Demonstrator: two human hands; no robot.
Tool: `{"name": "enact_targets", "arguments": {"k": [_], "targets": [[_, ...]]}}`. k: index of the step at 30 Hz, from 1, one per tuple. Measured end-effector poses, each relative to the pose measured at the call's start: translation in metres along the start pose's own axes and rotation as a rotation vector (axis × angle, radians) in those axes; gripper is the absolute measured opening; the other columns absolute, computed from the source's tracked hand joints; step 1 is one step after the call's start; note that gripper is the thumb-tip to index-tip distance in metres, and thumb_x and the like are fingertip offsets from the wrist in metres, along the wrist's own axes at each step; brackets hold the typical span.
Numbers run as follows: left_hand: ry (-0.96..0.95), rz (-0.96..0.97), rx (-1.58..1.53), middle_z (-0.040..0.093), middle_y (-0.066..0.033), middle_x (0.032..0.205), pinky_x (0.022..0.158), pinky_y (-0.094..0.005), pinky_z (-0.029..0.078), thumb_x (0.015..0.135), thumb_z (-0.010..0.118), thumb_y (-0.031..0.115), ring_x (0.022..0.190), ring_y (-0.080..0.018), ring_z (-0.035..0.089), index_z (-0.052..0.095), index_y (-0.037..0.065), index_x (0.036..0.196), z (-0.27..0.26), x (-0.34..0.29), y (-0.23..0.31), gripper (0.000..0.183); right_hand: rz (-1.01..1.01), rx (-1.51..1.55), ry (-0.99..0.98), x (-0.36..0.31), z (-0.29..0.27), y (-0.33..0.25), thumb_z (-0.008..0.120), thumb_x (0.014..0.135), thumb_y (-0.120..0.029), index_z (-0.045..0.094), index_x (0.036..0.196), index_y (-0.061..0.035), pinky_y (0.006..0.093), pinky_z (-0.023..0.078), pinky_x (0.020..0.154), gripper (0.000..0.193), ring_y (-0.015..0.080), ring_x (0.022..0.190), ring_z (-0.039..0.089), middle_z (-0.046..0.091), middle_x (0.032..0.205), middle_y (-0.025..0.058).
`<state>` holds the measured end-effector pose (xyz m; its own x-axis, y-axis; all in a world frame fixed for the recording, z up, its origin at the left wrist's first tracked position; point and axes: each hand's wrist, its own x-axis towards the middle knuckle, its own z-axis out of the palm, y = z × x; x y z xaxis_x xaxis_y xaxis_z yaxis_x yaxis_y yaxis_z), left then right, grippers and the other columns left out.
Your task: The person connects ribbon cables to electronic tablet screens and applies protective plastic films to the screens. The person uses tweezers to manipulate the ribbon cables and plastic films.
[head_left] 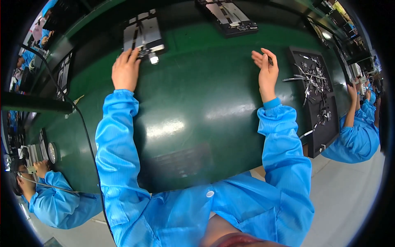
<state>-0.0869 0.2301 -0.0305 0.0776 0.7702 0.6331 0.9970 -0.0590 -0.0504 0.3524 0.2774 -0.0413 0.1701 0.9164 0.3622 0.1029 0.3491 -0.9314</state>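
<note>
My left hand point(125, 71) lies palm down at the near left corner of an opened tablet-like device point(149, 35). Its fingers are stretched forward and touch that corner. The device has a black frame, silver panels and a dark ribbon cable down its middle. Beside my fingertips, a small bright white part point(154, 59) sticks out past the near edge. My right hand point(267, 74) is turned sideways over the green table point(197, 94), away from the device. A small dark piece point(270, 60) shows between its thumb and fingers; its kind is too small to make out.
A black tray point(310, 107) with several loose cables and small parts stands at the right. Another opened device point(232, 18) lies at the far side. A black cord point(84, 123) hangs at the left. Co-workers in blue sit left point(68, 203) and right point(354, 138).
</note>
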Motion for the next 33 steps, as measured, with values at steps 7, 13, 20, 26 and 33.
{"name": "enact_targets", "arguments": {"k": [7, 13, 20, 26, 33], "targets": [[0.019, 0.182, -0.303, 0.063, -0.0103, 0.126, 0.101, -0.0431, 0.046, 0.079, 0.065, 0.003, 0.116, -0.0296, 0.059, 0.063, 0.008, 0.128, 0.015, 0.029, 0.089, 0.049, -0.076, -0.302, 0.190, 0.078, -0.004, 0.051, 0.054, 0.100, -0.010, 0.051, 0.128, -0.0028, 0.0345, 0.052, 0.095, 0.028, 0.0273, 0.113, 0.067, 0.068, 0.123, 0.0181], [-0.038, 0.021, -0.311, 0.062, -0.0089, 0.126, 0.105, -0.0412, 0.042, 0.090, 0.063, 0.012, 0.119, -0.0265, 0.056, 0.055, 0.011, 0.139, 0.065, 0.069, 0.178, 0.050, 0.057, -0.724, 0.370, 0.111, 0.052, 0.043, 0.052, 0.094, -0.013, 0.042, 0.135, -0.0072, 0.0529, 0.049, 0.089, 0.042, 0.0472, 0.102, 0.064, 0.068, 0.117, 0.0240], [-0.181, -0.119, -0.626, 0.056, -0.0194, 0.132, 0.105, -0.0451, 0.043, 0.093, 0.047, 0.008, 0.119, -0.0367, 0.055, 0.036, 0.001, 0.149, 0.071, 0.091, 0.203, 0.058, 0.059, -0.515, 0.262, 0.118, 0.050, 0.040, 0.063, 0.095, -0.022, 0.059, 0.114, -0.0070, 0.0422, 0.053, 0.080, 0.024, 0.0329, 0.084, 0.071, 0.074, 0.094, 0.0180], [0.057, -0.492, -0.995, 0.058, -0.0210, 0.126, 0.103, -0.0396, 0.043, 0.107, 0.041, 0.031, 0.116, -0.0373, 0.057, 0.047, -0.002, 0.143, 0.045, 0.059, 0.195, 0.050, -0.011, -0.131, 0.261, 0.073, 0.051, 0.041, 0.072, 0.092, -0.026, 0.065, 0.102, -0.0034, 0.0331, 0.051, 0.070, 0.026, 0.0170, 0.072, 0.065, 0.072, 0.086, 0.0085], [-0.471, -0.584, -1.223, 0.053, -0.0110, 0.115, 0.086, -0.0290, 0.051, 0.095, 0.069, 0.031, 0.099, -0.0158, 0.059, 0.050, -0.003, 0.143, -0.053, -0.014, 0.139, 0.062, 0.317, 0.140, -0.200, -0.034, 0.026, -0.035, 0.071, 0.094, -0.015, 0.051, 0.120, -0.0059, 0.0197, 0.046, 0.054, 0.034, 0.0107, 0.079, 0.067, 0.065, 0.130, 0.0126]]}}
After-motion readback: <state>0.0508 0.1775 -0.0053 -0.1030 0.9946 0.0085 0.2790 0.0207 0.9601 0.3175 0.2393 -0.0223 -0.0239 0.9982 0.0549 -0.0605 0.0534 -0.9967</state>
